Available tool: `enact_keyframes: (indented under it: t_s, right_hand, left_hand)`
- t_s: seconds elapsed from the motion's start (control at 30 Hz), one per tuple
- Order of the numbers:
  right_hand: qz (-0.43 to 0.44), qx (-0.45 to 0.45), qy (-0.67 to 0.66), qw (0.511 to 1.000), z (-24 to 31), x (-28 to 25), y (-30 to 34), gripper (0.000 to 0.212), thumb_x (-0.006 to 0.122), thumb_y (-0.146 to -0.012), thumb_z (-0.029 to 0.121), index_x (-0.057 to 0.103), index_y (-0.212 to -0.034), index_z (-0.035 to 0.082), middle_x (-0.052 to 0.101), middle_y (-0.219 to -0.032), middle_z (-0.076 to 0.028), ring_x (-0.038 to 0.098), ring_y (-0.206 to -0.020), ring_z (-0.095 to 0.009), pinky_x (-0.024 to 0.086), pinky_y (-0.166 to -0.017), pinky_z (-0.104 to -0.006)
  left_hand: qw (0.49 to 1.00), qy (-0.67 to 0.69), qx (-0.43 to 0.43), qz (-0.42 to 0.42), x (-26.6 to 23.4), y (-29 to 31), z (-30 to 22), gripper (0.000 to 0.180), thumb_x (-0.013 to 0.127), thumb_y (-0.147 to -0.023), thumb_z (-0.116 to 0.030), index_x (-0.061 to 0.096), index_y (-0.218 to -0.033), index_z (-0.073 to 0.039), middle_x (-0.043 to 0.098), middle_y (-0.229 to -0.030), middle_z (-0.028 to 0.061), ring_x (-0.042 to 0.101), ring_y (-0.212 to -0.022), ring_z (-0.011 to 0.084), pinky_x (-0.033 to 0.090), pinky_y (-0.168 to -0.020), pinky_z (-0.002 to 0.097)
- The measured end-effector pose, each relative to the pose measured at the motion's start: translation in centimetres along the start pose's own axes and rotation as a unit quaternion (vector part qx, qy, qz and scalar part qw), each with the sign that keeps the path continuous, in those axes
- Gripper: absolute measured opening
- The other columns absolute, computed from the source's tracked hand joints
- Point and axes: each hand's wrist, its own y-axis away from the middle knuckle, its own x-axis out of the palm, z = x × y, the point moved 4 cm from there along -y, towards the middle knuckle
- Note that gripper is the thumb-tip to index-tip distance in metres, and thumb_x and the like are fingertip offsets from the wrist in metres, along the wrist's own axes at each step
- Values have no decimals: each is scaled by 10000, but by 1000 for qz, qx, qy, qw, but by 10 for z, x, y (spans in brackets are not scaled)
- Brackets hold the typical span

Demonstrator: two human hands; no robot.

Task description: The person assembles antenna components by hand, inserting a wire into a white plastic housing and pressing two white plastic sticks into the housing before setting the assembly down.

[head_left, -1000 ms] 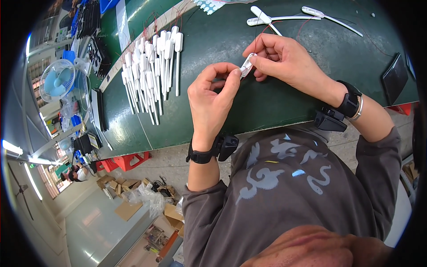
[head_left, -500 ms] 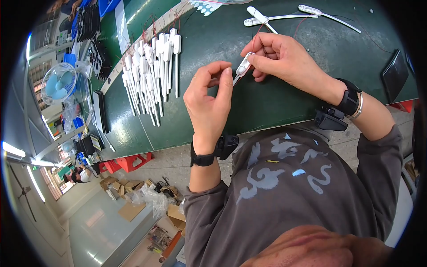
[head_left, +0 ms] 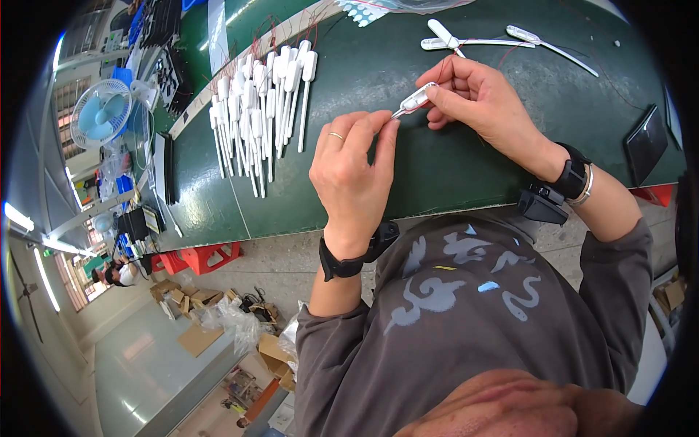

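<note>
My right hand [head_left: 477, 98] pinches a white plastic stick [head_left: 417, 99] by its hollow oval head, thumb on top. The head's open side faces up, and a thin red wire runs at it. My left hand [head_left: 353, 164] has thumb and forefinger closed at the other end of the head, where the narrow stem begins; the stem beyond is hidden behind the hand. To the left lies a dense bunch of similar white sticks [head_left: 263, 98], heads away from me, with red wires trailing. Beyond my right hand, a few open-headed sticks [head_left: 477, 44] lie loose, two of them crossed.
The green table [head_left: 451, 175] spans my front. A flat black object [head_left: 646, 146] lies near its right end. A patterned plastic bag [head_left: 368, 9] sits at the far edge. At left are a fan [head_left: 102, 114], red stools [head_left: 211, 256] and cardboard boxes [head_left: 193, 298] on the floor.
My left hand has turned, and its thumb and forefinger have closed at the stem end of the stick. The stick has tilted flatter. The whole view has shifted slightly.
</note>
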Motion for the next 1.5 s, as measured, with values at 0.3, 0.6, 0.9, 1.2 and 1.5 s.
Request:
enact_keyframes:
  t_s: [0.3, 0.6, 0.9, 1.2, 1.5]
  right_hand:
    - [-13, 12, -9, 1000, 1, -2, 0, 242, 600, -1022, 198, 607, -1176, 11, 687, -1028, -63, 666, -858, -99, 564, -808, -247]
    - [-12, 13, -19, 1000, 2, -3, -1, 247, 597, -1025, 197, 607, -1183, 7, 684, -1036, -65, 668, -863, -109, 564, -813, -251]
    - [-8, 4, -17, 1000, 2, -2, -1, 246, 603, -1022, 189, 608, -1181, 1, 678, -1031, -62, 670, -865, -114, 563, -814, -255]
    - [-7, -2, -17, 1000, 1, 1, 0, 216, 618, -1012, 165, 613, -1152, 1, 669, -1005, -48, 671, -856, -108, 563, -802, -251]
    - [-20, -19, 15, 999, 0, 3, 1, 189, 622, -1004, 152, 617, -1115, -1, 660, -954, -23, 666, -837, -82, 557, -777, -231]
  left_hand:
    - [975, -157, 139, -74, 0, 0, -11, 171, 797, -773, -59, 699, -913, -66, 643, -884, 43, 632, -812, 229, 525, -690, 345]
    - [972, -129, 184, -73, 1, 0, -9, 178, 803, -767, -77, 688, -902, -69, 631, -892, 46, 633, -861, 246, 526, -749, 376]
    - [980, -80, 162, -79, -3, -6, -8, 180, 800, -766, -72, 691, -909, -75, 634, -896, 45, 628, -845, 245, 519, -738, 377]
    - [984, -80, 146, -57, 8, -11, -15, 185, 796, -764, -53, 690, -915, -71, 640, -889, 46, 629, -825, 243, 518, -711, 356]
    - [982, -95, 151, -57, 12, -11, -19, 183, 775, -772, -36, 676, -924, -61, 642, -903, 56, 628, -831, 254, 525, -697, 364]
